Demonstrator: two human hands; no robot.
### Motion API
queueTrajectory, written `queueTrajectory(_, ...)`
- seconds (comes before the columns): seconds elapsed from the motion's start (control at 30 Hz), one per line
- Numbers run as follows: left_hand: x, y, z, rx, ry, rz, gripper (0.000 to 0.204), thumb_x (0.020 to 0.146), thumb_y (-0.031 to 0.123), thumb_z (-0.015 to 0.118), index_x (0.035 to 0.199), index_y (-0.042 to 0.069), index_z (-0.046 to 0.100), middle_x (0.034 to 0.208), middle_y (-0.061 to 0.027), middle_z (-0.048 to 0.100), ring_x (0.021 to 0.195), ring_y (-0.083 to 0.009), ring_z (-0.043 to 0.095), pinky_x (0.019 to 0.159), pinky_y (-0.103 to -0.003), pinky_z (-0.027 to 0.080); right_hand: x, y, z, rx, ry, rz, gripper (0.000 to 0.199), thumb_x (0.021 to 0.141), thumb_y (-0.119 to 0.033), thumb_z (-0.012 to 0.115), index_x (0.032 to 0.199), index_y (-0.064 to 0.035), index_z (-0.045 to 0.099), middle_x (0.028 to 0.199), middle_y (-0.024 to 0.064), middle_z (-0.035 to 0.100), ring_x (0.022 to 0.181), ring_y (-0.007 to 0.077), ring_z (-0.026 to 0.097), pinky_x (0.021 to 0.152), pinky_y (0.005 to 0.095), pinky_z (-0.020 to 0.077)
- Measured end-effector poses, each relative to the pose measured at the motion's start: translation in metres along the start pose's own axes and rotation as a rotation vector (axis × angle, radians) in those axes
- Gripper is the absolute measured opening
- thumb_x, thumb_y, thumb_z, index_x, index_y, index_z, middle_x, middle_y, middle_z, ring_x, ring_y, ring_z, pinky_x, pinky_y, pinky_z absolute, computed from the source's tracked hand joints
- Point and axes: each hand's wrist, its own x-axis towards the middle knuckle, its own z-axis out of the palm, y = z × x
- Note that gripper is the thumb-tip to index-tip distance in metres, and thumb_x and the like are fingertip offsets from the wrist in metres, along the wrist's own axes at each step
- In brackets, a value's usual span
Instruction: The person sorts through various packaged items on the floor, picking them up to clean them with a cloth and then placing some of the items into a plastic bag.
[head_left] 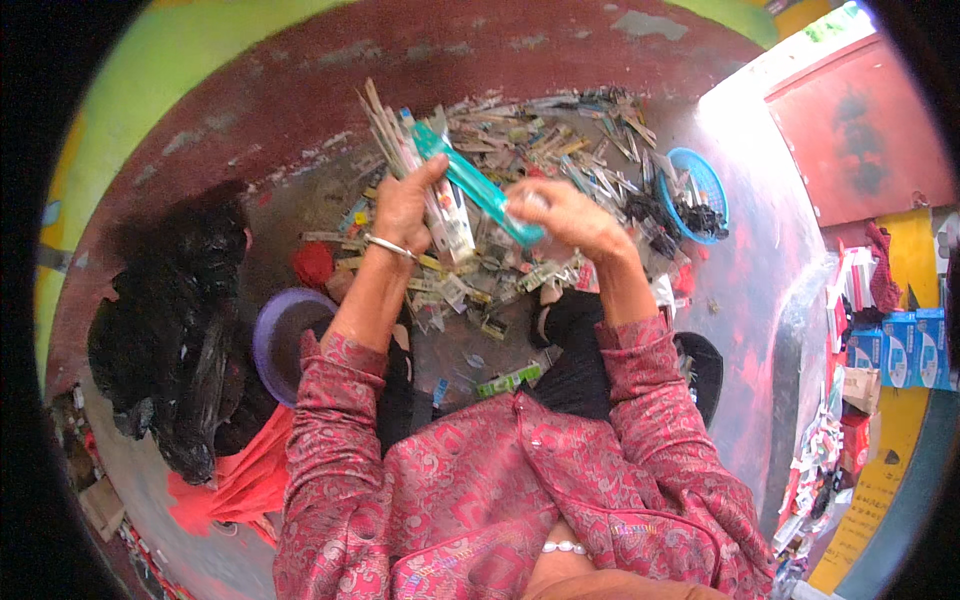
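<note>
My left hand (405, 208), with a bangle at its wrist, is closed around a bundle of long, thin, flat packets (385, 125). A long teal plastic strip (468, 180) slants from the bundle's top down to the right, under my left thumb. My right hand (575, 215) has its fingers curled on the strip's lower part. Some blur lies around those fingertips. Below and beyond both hands, a wide heap of similar loose packets (560, 135) covers the floor.
A black plastic bag (170, 330) and red sheeting (245, 465) lie at the left, beside a purple basin (262, 345). A blue basket (722, 195) holding packets and dark scraps stands at the right. Blue boxes (900, 350) line the far right. A dark red wall (300, 85) rises behind the heap.
</note>
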Motion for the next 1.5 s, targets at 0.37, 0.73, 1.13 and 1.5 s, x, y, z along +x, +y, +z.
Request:
queueTrajectory(0.37,-0.003,-0.022,0.023,0.044,0.044,-0.003,0.024,0.074,0.019,0.068,0.087,0.003,0.056,0.073,-0.0044,0.060,0.055,-0.0115,0.055,0.048,-0.026,0.047,0.000,0.002,0.011,0.245,0.080,-0.143,0.017,0.071,-0.017,0.060,0.079,-0.0016,0.060,0.068,-0.0003,0.057,0.059,0.0067,0.050,0.058,0.0213,0.0414)
queueTrajectory(0.73,-0.007,-0.004,0.011,0.036,-0.231,-0.194,0.014,0.072,0.006,0.066,0.082,0.005,0.056,0.069,-0.0025,0.058,0.058,-0.0115,0.056,0.050,-0.024,0.045,-0.009,-0.014,0.004,-0.184,-0.049,-0.016,0.031,0.081,-0.030,0.057,0.085,0.0013,0.061,0.068,-0.0001,0.057,0.064,0.0068,0.050,0.058,0.0221,0.0418)
queueTrajectory(1.13,0.002,0.005,0.011,-0.029,-0.232,-0.133,0.012,0.079,0.013,0.061,0.084,0.003,0.057,0.072,-0.0064,0.061,0.061,-0.0127,0.058,0.053,-0.022,0.047,-0.009,0.005,-0.014,0.023,0.001,-0.204,0.038,0.083,-0.038,0.052,0.080,-0.0008,0.061,0.071,0.0000,0.055,0.071,0.0089,0.048,0.065,0.0259,0.0401)
queueTrajectory(1.5,0.005,0.005,0.011,-0.081,-0.228,-0.100,0.013,0.079,0.016,0.063,0.084,0.006,0.057,0.073,-0.0031,0.060,0.064,-0.0125,0.057,0.055,-0.024,0.047,-0.015,-0.015,0.024,0.004,0.549,-0.377,0.024,0.073,-0.019,0.063,0.092,-0.0038,0.063,0.077,0.0076,0.063,0.063,0.0131,0.058,0.057,0.0258,0.0451)
